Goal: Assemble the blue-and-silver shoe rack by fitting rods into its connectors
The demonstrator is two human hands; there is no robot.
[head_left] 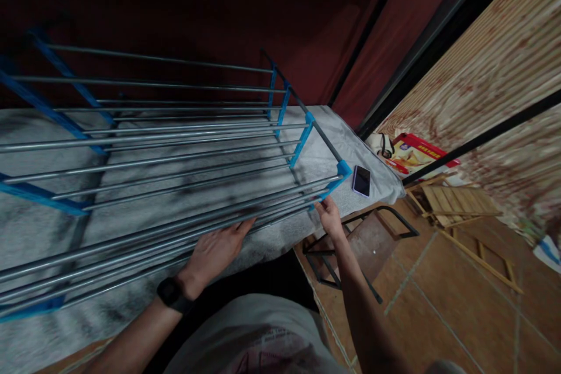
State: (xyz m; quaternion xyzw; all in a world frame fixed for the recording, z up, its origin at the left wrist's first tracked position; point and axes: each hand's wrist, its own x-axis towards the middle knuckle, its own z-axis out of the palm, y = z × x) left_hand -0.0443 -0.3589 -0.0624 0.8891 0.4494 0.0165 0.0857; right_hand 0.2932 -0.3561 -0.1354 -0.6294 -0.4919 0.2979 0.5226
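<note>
A metal drying rack (188, 159) with grey rods and blue plastic brackets stretches across the cloth-covered surface. Along its near edge, my left hand (217, 251) grips the lowest rods from the front, its thumb side pointing right and some fingers hidden by the rods. A dark watch (174, 295) is on that wrist. My right hand (328, 217) is closed on the lower end of the blue bracket (335, 182) at the rack's near right corner. Close by to the right, a phone (362, 180) lies flat on the cloth.
The grey cloth (289, 236) drapes over the surface's front edge. A dark metal-framed stool (372, 245) stands beside it on the tiled floor. Further right are a folded wooden chair (458, 205) and a red box (416, 155). A dark red wall (175, 6) rises behind the rack.
</note>
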